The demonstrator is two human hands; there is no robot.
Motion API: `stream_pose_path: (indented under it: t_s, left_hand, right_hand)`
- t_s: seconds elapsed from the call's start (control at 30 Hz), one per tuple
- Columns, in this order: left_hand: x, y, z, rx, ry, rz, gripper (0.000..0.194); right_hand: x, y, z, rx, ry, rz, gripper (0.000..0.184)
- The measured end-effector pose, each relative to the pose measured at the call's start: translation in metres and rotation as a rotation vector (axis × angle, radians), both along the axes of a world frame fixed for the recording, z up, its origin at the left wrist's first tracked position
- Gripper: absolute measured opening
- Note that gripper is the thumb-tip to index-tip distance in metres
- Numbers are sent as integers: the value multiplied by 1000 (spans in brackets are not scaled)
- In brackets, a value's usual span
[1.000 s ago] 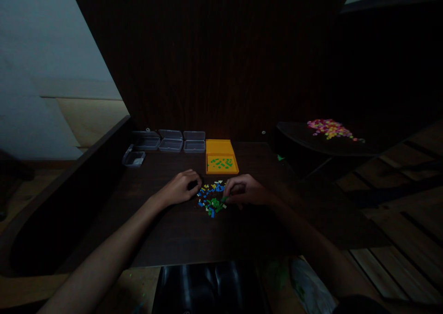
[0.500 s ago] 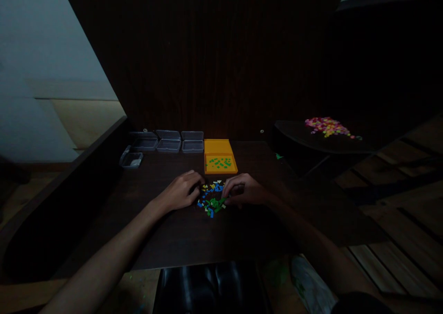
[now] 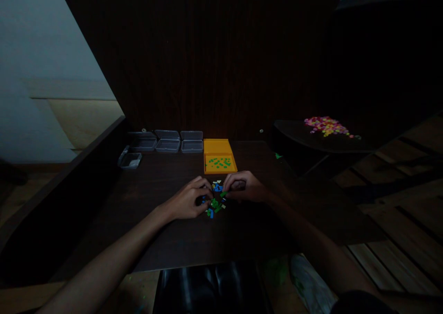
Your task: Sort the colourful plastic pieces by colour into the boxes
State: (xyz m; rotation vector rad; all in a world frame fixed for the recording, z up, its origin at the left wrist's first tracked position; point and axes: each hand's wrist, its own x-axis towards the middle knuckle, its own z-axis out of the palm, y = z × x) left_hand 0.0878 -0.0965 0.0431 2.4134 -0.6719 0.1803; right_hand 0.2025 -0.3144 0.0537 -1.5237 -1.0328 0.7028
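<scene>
A loose pile of small toy building bricks (image 3: 215, 203) in green, blue, yellow and white lies on the dark tabletop between my hands. My right hand (image 3: 246, 186) pinches a green brick (image 3: 223, 194) just above the right side of the pile. On the other side, my left hand (image 3: 192, 198) reaches over the pile's left edge, fingers curled and thumb held apart from them. No brick shows in it, and its fingers hide some of the bricks. Beyond the pile stands an open yellow box (image 3: 220, 170) with several green bricks spread inside.
Open clear plastic boxes (image 3: 168, 146) line the back left, and a smaller clear box (image 3: 130, 160) sits in front of them. A heap of pink and yellow pieces (image 3: 328, 126) lies on a dark curved shelf (image 3: 294, 131) at right. A raised side board (image 3: 69, 175) bounds the left.
My left hand has moved right and slightly toward me, over the pile's left side. My right hand has lifted a green brick a little away from the pile.
</scene>
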Motion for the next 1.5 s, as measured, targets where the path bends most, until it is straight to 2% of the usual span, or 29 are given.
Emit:
stream_pose_path:
  t_s: [0.4,0.47,0.67,0.73,0.87,1.03,1.3,1.5]
  left_hand:
    - [0,0,0,26,-7,20,8]
    - [1,0,0,26,1,19,8]
    - [2,0,-3,38,0,34,11]
    - [3,0,-4,42,-4,41,11]
    - [3,-1,-3,42,-3,29,10]
    - [2,-4,0,32,5,18,11]
    - [3,-3,0,33,31,35,12]
    - [4,-2,-2,12,25,41,8]
  right_hand:
    - [6,-3,2,-54,-75,-64,30]
    - [8,-3,1,-94,-124,-123,29]
    - [26,0,-5,-142,-425,-420,19]
    - [32,2,-4,-139,-529,-462,17]
    - [41,12,4,-143,-683,-420,13]
    - [52,34,10,-199,-724,-324,11]
    - [63,71,1,-302,-785,-273,12]
    - [63,84,-5,-375,-809,-264,13]
